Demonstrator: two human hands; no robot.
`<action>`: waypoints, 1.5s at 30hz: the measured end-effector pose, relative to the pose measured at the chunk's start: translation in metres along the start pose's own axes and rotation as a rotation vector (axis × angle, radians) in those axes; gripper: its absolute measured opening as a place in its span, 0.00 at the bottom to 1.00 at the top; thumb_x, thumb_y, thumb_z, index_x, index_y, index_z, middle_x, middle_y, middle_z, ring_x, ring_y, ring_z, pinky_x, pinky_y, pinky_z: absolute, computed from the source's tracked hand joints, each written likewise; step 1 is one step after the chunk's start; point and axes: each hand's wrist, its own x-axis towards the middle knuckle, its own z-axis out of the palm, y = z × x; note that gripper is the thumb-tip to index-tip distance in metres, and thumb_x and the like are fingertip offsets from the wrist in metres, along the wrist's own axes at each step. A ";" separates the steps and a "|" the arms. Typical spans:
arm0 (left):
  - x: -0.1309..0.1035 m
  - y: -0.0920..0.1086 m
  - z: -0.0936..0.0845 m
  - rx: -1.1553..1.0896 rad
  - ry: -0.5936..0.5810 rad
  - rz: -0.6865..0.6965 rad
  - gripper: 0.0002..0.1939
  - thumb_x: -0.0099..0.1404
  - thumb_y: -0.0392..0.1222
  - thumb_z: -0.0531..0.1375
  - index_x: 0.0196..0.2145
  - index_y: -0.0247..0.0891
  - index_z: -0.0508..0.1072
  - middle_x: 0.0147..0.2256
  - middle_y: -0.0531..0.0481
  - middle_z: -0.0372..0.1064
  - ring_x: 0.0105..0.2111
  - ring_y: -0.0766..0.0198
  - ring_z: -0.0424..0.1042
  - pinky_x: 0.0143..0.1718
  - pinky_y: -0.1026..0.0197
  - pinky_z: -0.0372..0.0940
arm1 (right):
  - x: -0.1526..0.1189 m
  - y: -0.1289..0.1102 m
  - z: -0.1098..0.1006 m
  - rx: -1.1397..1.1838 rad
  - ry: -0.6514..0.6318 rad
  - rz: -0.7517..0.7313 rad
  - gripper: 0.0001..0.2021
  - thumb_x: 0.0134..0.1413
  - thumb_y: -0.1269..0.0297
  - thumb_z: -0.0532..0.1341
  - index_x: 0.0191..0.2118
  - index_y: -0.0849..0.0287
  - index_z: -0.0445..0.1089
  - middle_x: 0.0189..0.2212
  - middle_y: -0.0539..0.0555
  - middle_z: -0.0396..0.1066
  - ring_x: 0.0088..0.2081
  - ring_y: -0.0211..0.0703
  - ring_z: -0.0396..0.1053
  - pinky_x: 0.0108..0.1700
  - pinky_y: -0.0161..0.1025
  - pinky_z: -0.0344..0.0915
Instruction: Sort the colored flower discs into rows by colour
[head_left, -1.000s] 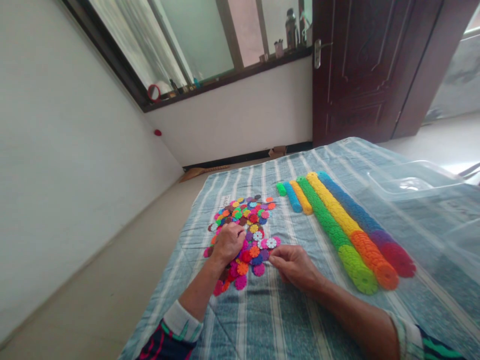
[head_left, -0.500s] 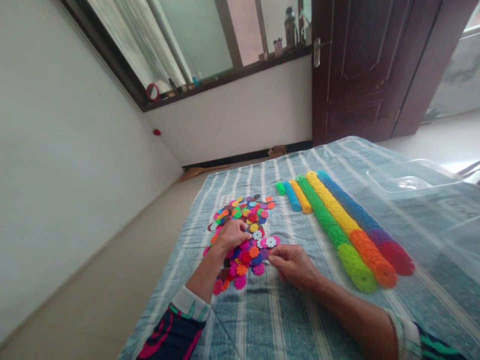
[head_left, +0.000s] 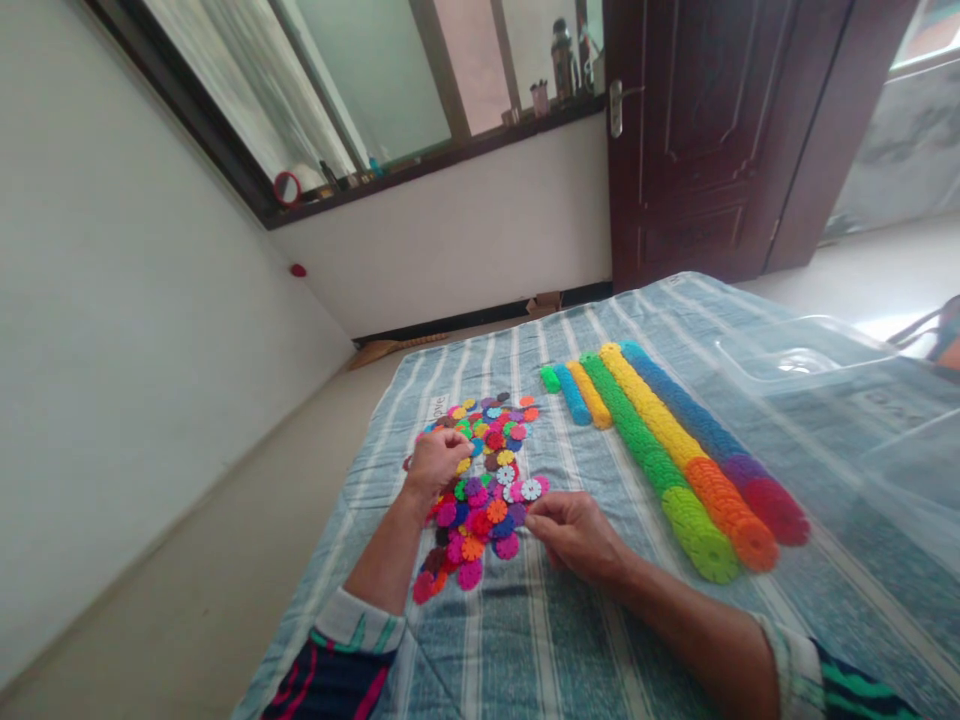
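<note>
A loose pile of notched, flower-shaped plastic discs (head_left: pixel 472 548) in many colours lies on a striped cloth. Over the pile's left side is my left hand (head_left: pixel 435 462), thumb and fingers pinched together, their tips beside a blue disc (head_left: pixel 477 448); whether they grip it I cannot tell. My right hand (head_left: pixel 577 532) rests at the pile's right edge in a closed pinch, touching or nearly touching a purple disc (head_left: pixel 517 514). What sits between its fingertips is hidden. A white disc (head_left: pixel 531 489) lies just above those fingertips.
Right of the pile lie long rows of stacked discs: a green row (head_left: pixel 634 430), a yellow one (head_left: pixel 652 410) and a blue one (head_left: pixel 682 405). Shorter blue (head_left: pixel 573 395) and yellow (head_left: pixel 589 393) rows and a small green stack (head_left: pixel 550 379) are beside them. A clear plastic box (head_left: pixel 806 365) stands far right.
My left hand has moved up and left across the pile, uncovering discs in its middle. My right hand keeps its pinch at the pile's edge. The whole view has shifted slightly.
</note>
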 end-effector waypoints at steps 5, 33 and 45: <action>0.000 0.038 0.029 -0.112 -0.105 0.144 0.07 0.50 0.41 0.57 0.22 0.36 0.72 0.19 0.55 0.67 0.21 0.69 0.65 0.24 0.66 0.58 | 0.002 0.001 0.000 0.032 0.020 -0.012 0.10 0.50 0.64 0.59 0.21 0.60 0.66 0.10 0.43 0.57 0.12 0.30 0.54 0.16 0.29 0.48; 0.026 0.087 0.132 0.004 -0.085 0.366 0.04 0.49 0.36 0.62 0.25 0.36 0.69 0.23 0.55 0.66 0.25 0.69 0.64 0.30 0.65 0.58 | 0.007 0.002 0.000 0.046 0.031 -0.046 0.07 0.47 0.71 0.57 0.21 0.61 0.67 0.11 0.43 0.58 0.15 0.30 0.56 0.19 0.29 0.51; 0.020 0.091 0.139 0.032 -0.088 0.341 0.04 0.49 0.35 0.62 0.26 0.37 0.70 0.24 0.55 0.67 0.26 0.68 0.65 0.30 0.66 0.58 | 0.004 0.001 0.000 0.047 0.014 -0.035 0.08 0.48 0.68 0.56 0.21 0.61 0.65 0.10 0.43 0.57 0.13 0.31 0.55 0.16 0.29 0.50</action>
